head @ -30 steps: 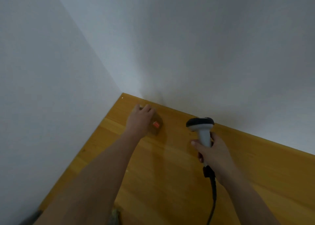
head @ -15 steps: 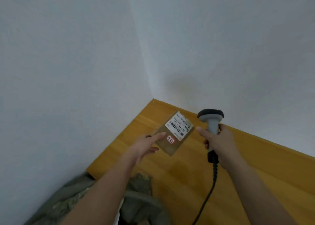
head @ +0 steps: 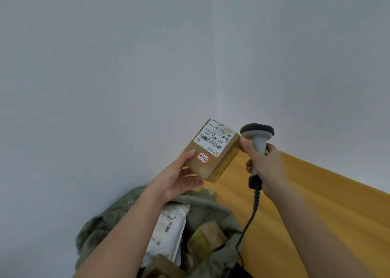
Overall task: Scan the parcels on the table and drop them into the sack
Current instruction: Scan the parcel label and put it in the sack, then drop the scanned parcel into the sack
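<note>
**Above the sack, label turned up for the scanner**

Above the sack, I hold the parcel in my left hand, thumb on top and fingers curled beneath, tilting its white label upward so the barcode shows. My right hand wraps tight round the grey plastic scanner just right of the parcel, its black cord hanging beside the sack. Below, soft olive cloth gapes around a glossy white mailer and brown cartons; the parcel is flat, matte cardboard.
</note>
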A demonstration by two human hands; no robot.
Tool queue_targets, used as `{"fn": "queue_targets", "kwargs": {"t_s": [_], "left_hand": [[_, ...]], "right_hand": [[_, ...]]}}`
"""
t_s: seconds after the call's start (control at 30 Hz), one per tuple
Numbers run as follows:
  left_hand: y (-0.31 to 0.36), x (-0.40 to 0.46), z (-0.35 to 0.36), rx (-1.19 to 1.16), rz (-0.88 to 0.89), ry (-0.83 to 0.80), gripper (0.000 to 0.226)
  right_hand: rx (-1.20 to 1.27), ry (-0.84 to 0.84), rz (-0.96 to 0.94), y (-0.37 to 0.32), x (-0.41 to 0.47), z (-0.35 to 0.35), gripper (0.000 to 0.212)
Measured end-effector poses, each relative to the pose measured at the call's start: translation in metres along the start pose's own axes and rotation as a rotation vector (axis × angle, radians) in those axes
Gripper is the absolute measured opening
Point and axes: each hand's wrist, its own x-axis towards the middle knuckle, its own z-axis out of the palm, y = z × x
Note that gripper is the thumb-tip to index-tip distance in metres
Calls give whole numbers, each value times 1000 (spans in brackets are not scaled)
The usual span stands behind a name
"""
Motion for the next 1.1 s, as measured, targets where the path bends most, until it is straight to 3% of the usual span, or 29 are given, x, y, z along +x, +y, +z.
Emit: {"fn": "queue_targets", "kwargs": {"t_s": [0.13, 0.3, 0.43, 0.57, 0.67, 0.73, 0.8, 0.9, 1.03, 1.1], "left_hand": [[15, -32, -14, 84, 80, 45, 20], [41, -56, -20, 179, 161, -29, 35], [58, -63, -10, 205, 183, -63, 29], [65, -66, 8, 280, 163, -50, 22], [63, -64, 29, 281, 170, 4, 23], [62, -58, 41, 291, 200, 121, 31], [59, -53, 50, 339, 202, 217, 60], [44, -54, 63, 356, 103, 182, 87], [18, -57, 86, 326, -14, -5, 52], [11, -54, 93, 192, -2, -70, 47]], "right_hand": [[-11, 11, -46, -22, -11, 1, 61], [-141, -263, -4, -42, -27, 8, 59], [-99, -497, 69, -49, -42, 2, 71], [-176, -600, 63, -52, -44, -18, 71], [-160, -557, 118, -54, -41, -29, 58], [-99, -438, 153, -55, -37, -34, 50], [-18, -299, 173, -55, -31, -37, 48], [132, -167, 198, -56, -23, -40, 47], [251, -103, 204, -56, -20, -37, 39], [265, -103, 202, -54, -19, -35, 41]]}}
